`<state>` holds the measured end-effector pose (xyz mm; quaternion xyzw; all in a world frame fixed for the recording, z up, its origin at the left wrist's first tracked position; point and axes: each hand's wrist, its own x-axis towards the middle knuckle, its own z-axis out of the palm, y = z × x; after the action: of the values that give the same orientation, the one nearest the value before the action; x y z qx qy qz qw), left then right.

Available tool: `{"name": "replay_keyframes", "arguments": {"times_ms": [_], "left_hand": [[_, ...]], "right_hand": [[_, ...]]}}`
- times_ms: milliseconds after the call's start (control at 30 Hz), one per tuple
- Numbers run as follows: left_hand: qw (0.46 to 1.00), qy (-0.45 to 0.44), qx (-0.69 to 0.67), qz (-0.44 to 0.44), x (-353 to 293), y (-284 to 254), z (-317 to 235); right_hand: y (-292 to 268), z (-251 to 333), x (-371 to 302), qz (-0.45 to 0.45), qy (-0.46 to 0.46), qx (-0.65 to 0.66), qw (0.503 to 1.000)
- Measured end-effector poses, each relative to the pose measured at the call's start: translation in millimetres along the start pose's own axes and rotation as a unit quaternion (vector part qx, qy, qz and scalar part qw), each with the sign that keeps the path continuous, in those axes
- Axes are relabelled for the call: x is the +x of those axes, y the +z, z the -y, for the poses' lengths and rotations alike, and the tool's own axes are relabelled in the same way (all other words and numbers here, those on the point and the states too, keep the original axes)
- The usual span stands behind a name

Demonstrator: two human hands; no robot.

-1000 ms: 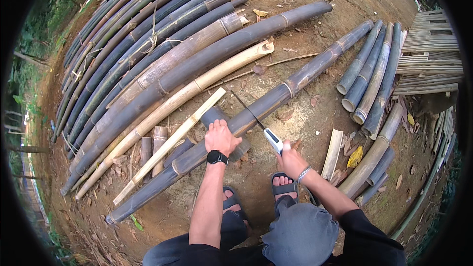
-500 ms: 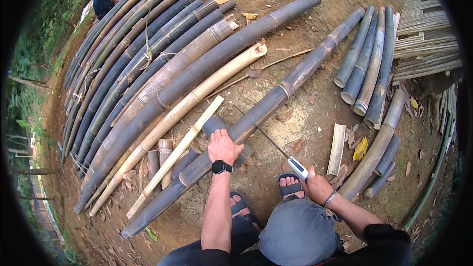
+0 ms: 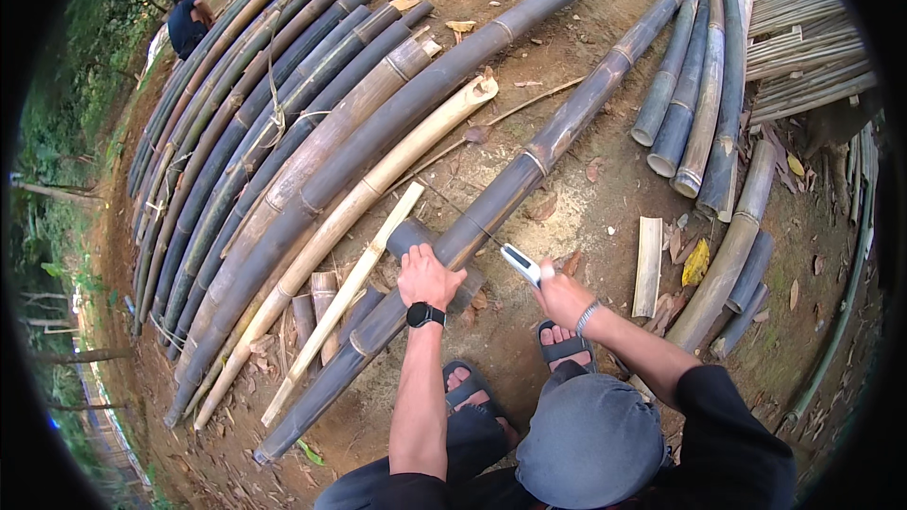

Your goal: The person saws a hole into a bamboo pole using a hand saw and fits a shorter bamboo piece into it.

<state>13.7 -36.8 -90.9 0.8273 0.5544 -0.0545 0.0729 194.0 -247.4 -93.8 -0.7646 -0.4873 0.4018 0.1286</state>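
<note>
A long dark bamboo pole (image 3: 574,111) runs diagonally before me, resting across a short bamboo piece (image 3: 406,237) on the ground. My left hand (image 3: 429,281) grips the pole from above where the two cross, thumb toward the right. My right hand (image 3: 563,299) is closed around the white and blue handle of a hand saw (image 3: 521,265). The thin blade lies across the pole just beyond my left hand, its tip sticking out on the far side. Whether the teeth have cut into the bamboo cannot be made out.
Many bamboo poles (image 3: 312,194) lie stacked at left, with a pale split strip (image 3: 345,297) beside them. Shorter pieces (image 3: 710,104) lie at right near a slatted bamboo panel (image 3: 808,33). Sawdust (image 3: 557,217) covers soil near the saw. Another person (image 3: 189,24) sits far left.
My right hand has pushed the saw forward and to the left, so its handle is now close to the pole. My left hand keeps its place on the pole.
</note>
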Motion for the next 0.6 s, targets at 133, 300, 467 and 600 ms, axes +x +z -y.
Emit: {"name": "replay_keyframes", "arguments": {"times_ms": [133,300,467,600], "left_hand": [[0.999,-0.036,0.017,-0.004,-10,-2,4],[0.999,-0.008,-0.014,-0.043,-7,7,-10],[0.998,-0.032,-0.002,-0.051,-11,6,5],[0.997,-0.014,-0.005,-0.077,-11,17,-9]], "right_hand": [[6,-35,-54,-0.012,-0.019,0.006,1.0],[-10,-6,24,-0.032,-0.059,-0.016,0.998],[1,-42,-66,0.004,-0.001,-0.002,1.0],[-8,-18,-31,-0.024,-0.029,-0.013,0.999]]}}
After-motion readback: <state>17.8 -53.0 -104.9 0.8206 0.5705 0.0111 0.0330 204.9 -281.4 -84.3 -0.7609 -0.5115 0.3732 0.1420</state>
